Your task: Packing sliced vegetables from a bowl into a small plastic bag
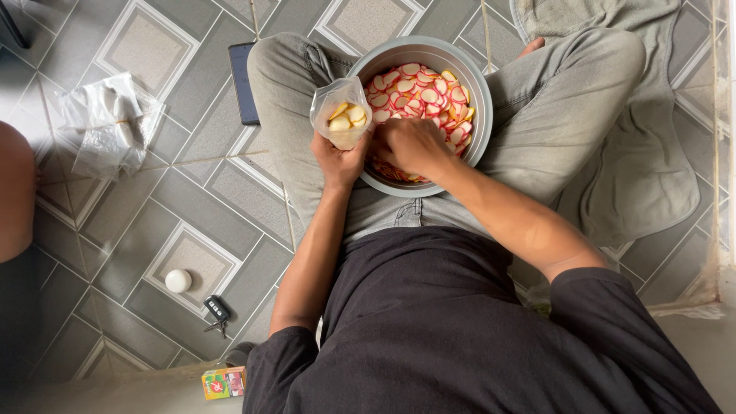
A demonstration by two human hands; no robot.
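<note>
You sit cross-legged on the tiled floor (207,192) with a grey round bowl (479,100) resting in your lap, between your knees. The bowl is filled with thin round crackers (418,92), white with pink-red rims, and a few yellowish ones among them.

Your left hand (340,159) is closed around the lower part of a small clear plastic bag (341,111), holding it upright just over the near left rim of the bowl; the bag's mouth is open and a few pale crackers lie inside it. Your right hand (414,144) is down in the bowl at its near side, fingers curled among the crackers; you cannot tell from here whether it has any pinched between them.

A dark phone (244,80) lies on the floor just beside your left knee. Further left sits a loose pile of clear plastic bags (111,123). Nearer to you on the left lie a small white ball (178,280) and a car key (217,310), close together, with a small colourful carton (224,382) at the bottom edge. A grey cloth (652,169) lies under your right leg
</note>
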